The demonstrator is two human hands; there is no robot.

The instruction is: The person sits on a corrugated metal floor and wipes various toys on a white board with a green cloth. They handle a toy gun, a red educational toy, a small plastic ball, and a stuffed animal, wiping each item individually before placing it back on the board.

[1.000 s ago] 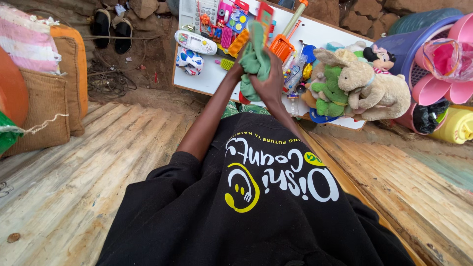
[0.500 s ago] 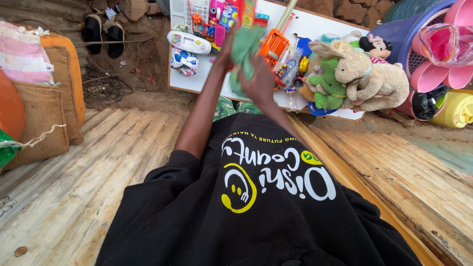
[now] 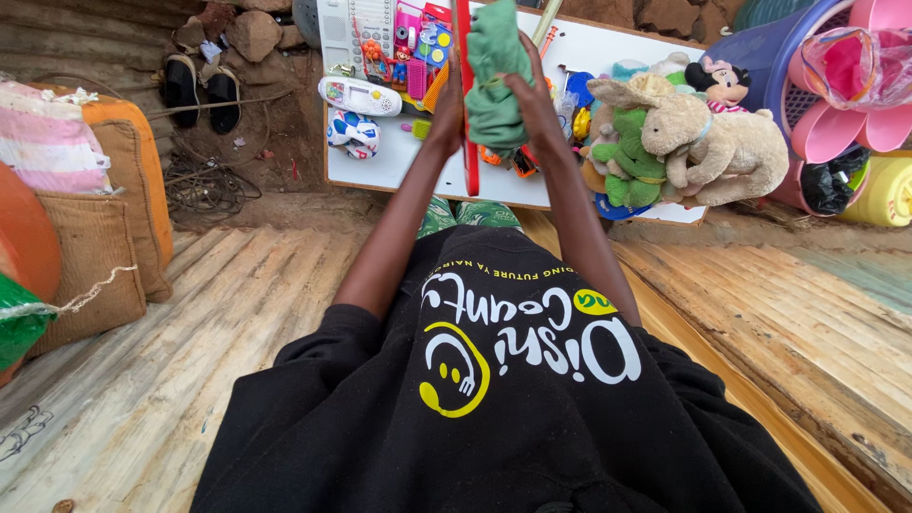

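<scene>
My left hand (image 3: 446, 114) grips a long thin red plastic strip (image 3: 466, 142) that stands upright in front of me. My right hand (image 3: 535, 100) holds a crumpled green cloth (image 3: 494, 81) pressed against that strip. Both hands are raised over a white board (image 3: 589, 52) covered with toys. Part of the strip is hidden behind the cloth.
On the board lie a white toy phone (image 3: 359, 95), a small toy car (image 3: 352, 133), coloured plastic toys and a heap of plush animals (image 3: 684, 142). Purple basket (image 3: 760, 47) and pink tubs stand at right. Sacks and cushions (image 3: 95, 218) sit left, sandals (image 3: 199, 90) behind.
Both hands have lifted higher with the green cloth, and the red strip now stands upright between them. The view has tilted slightly downward.
</scene>
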